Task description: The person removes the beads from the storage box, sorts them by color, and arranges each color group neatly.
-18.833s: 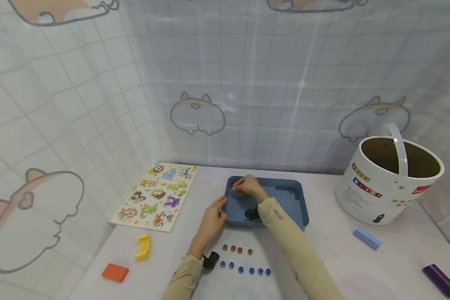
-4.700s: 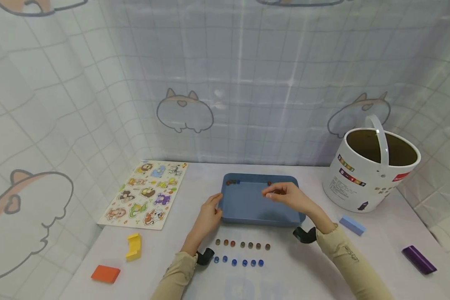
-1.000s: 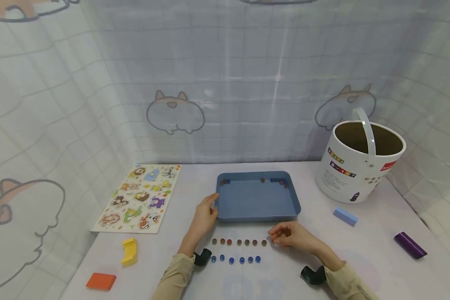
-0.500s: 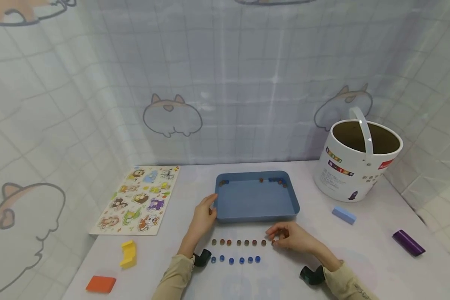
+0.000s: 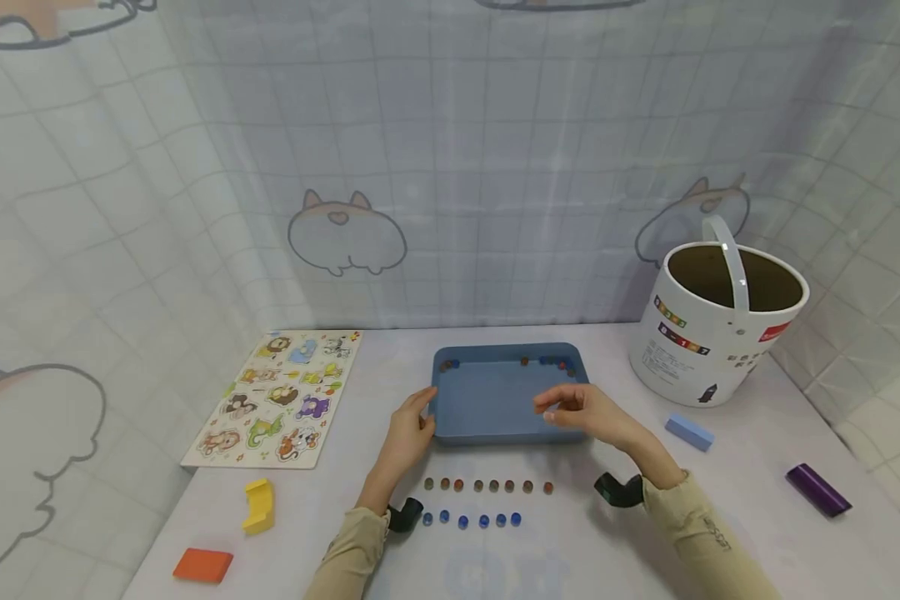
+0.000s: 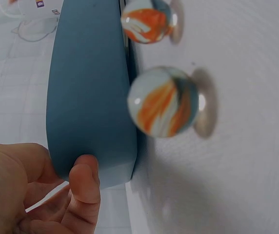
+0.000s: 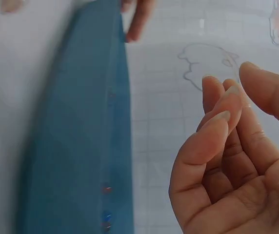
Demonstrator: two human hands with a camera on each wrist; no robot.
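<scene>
At the far left, near the table's front edge, lie a flat orange block (image 5: 203, 564) and a yellow notched block (image 5: 258, 505), with bare tabletop between them and the wooden animal puzzle board (image 5: 278, 397) further back.

The left hand (image 5: 407, 431) grips the near-left corner of the shallow blue rectangular plastic tray (image 5: 495, 400), thumb on the outer wall; in the left wrist view its fingers (image 6: 85, 185) curl round that corner.

In front of the tray, two rows sit on the white table (image 5: 585, 550): a row of orange-swirled glass marbles (image 5: 487, 485) and, nearer the front edge, a row of blue glass marbles (image 5: 471, 520). Open table lies between the rows and the tray's front wall.

A few more marbles (image 5: 555, 363) lie against the tray's back wall; the tray floor is otherwise bare.

The right hand (image 5: 577, 410) hovers over the tray's near-right part, fingers loosely bent, thumb apart from them, holding nothing in the right wrist view.

Further right, well apart, are a pale blue block (image 5: 688, 432), a white handled bucket (image 5: 712, 333) and a purple block (image 5: 817, 490) near the right edge.
</scene>
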